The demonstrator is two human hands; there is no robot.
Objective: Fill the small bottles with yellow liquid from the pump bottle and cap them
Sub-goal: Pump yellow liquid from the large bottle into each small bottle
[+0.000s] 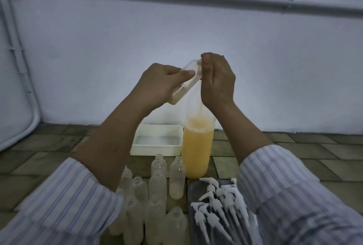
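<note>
Below both sets of fingers, on the tiled floor, stands the big pump bottle (pixel 197 150), tall, clear plastic, over half full of yellow liquid. Judged heavy and sloshy; take it low around the body, not by its thin upper wall, which looks soft. It seems to have no pump head on, and a thin tube or stream runs from under the right fingers down into it; cannot tell which.

Behind it, just beside it, sits a white tray (pixel 157 140), rigid, shallow.

Nearest the camera, under the wrists, lies a dark mat (pixel 193 189) with a pile of white pump caps (pixel 220 203), light, stiff, with long dip tubes that tangle; best picked by the collar.

Left of the mat is a cluster of empty small bottles (pixel 157 185), upright, clear, light and easy to tip.

Between the fingers, raised, is the held small bottle (pixel 185 82), tilted with its neck up toward the right, a little yellow liquid pooled at its low end. Thin-walled, probably squashy, slick if wet; grip mid-body, gently.

Left hand (pixel 159 83) wraps around that body, thumb laid along it. Right hand (pixel 216 79) has its fingers curled at the neck, pinching something there; what exactly is hidden.

Striped sleeves (pixel 64 205) cover both forearms.
</note>
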